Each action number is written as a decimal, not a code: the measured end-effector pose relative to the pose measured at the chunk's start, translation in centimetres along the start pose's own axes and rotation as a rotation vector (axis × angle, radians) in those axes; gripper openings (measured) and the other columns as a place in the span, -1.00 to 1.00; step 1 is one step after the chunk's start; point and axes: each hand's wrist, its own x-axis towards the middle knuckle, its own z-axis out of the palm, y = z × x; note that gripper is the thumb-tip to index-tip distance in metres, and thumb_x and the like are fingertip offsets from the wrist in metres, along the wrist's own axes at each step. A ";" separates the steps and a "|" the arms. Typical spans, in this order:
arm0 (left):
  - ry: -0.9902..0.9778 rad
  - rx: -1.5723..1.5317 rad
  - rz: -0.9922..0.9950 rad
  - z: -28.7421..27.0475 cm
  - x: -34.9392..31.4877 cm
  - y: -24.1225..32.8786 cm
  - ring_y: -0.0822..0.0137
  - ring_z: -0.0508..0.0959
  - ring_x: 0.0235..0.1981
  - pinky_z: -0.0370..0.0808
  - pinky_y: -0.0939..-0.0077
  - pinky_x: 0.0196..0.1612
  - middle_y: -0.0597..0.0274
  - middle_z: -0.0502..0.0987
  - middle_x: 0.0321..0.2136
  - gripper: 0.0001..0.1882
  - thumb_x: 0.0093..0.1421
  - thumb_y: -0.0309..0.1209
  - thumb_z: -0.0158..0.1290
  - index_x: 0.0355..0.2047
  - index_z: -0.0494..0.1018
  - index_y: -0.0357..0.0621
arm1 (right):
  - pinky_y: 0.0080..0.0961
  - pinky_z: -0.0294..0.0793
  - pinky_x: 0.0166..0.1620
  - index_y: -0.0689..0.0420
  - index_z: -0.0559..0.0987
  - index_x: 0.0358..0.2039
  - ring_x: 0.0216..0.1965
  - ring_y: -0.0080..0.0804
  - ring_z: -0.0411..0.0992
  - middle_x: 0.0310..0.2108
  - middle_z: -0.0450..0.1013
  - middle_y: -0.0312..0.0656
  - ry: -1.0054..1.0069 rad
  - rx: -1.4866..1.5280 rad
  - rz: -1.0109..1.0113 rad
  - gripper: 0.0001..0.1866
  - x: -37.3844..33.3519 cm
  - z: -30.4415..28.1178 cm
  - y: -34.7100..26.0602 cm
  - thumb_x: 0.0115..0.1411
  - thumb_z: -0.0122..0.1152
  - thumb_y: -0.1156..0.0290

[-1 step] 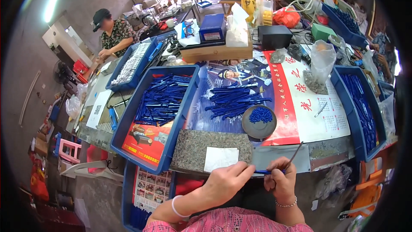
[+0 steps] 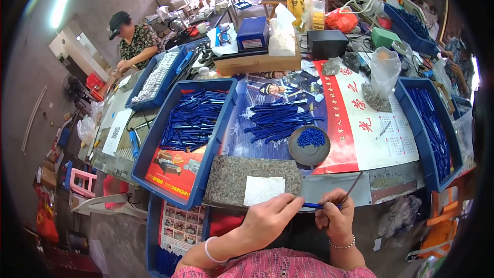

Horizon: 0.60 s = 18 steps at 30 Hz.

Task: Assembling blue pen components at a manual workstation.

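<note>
Between my two hands, at the table's front edge, lies a slim blue rod-like piece (image 2: 312, 205), roughly level. The fingers of my left hand (image 2: 267, 220) are pinched at its left end. My right hand (image 2: 337, 217) is closed around its right end, and a thin dark tool (image 2: 355, 183) like a narrow blade or file sticks up from the same fist. Just beyond my left fingers, a white paper (image 2: 264, 190) rests on a speckled stone slab (image 2: 225, 177). A round dark dish (image 2: 303, 156) holds many small blue parts, with a pile of blue rods (image 2: 280, 121) behind it.
A blue tray (image 2: 139, 164) of blue rods stands left, another blue tray (image 2: 437, 183) right. A poster (image 2: 342, 144) covers the table's middle. A wooden box (image 2: 257, 65) and a black box (image 2: 327, 44) stand at the back. Another person (image 2: 136, 41) works at far left.
</note>
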 end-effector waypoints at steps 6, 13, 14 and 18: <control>-0.087 -0.047 -0.650 -8.5 1.9 9.8 0.20 0.49 -0.47 0.48 0.39 -0.35 0.11 0.45 -0.36 -0.73 -0.04 -0.58 0.08 -0.27 0.42 -0.17 | -0.65 0.23 -0.77 0.26 0.36 -0.41 -0.82 -0.63 0.14 -0.62 0.39 -0.09 0.078 0.144 -0.086 -0.95 -0.2 0.7 -0.8 0.17 0.00 0.56; 1.244 -1.192 1.195 -5.1 -1.0 10.8 0.34 0.35 -0.36 0.41 0.39 -0.32 0.32 0.32 -0.37 -0.89 0.16 -0.32 -0.03 -0.30 0.36 0.03 | -0.69 0.18 -0.82 0.22 0.31 -0.43 -0.85 -0.64 0.08 -0.64 0.35 -0.10 -0.004 0.074 -0.064 -0.84 -1.0 2.3 0.1 0.18 0.06 0.44; 1.023 -1.064 0.682 -3.6 -1.4 9.8 0.35 0.34 -0.34 0.40 0.39 -0.33 0.34 0.31 -0.35 -0.89 0.17 -0.29 -0.04 -0.31 0.36 0.03 | -0.69 0.18 -0.82 0.22 0.31 -0.43 -0.85 -0.64 0.08 -0.64 0.35 -0.10 0.025 0.062 -0.073 -0.84 -0.8 1.5 0.3 0.18 0.06 0.44; 1.165 -1.088 0.516 -3.0 -1.0 10.1 0.34 0.33 -0.37 0.38 0.44 -0.35 0.32 0.30 -0.38 -0.89 0.19 -0.28 -0.07 -0.33 0.35 0.02 | -0.68 0.19 -0.81 0.23 0.32 -0.41 -0.84 -0.64 0.09 -0.62 0.37 -0.08 0.043 0.041 -0.044 -0.85 -1.0 1.6 0.6 0.18 0.06 0.44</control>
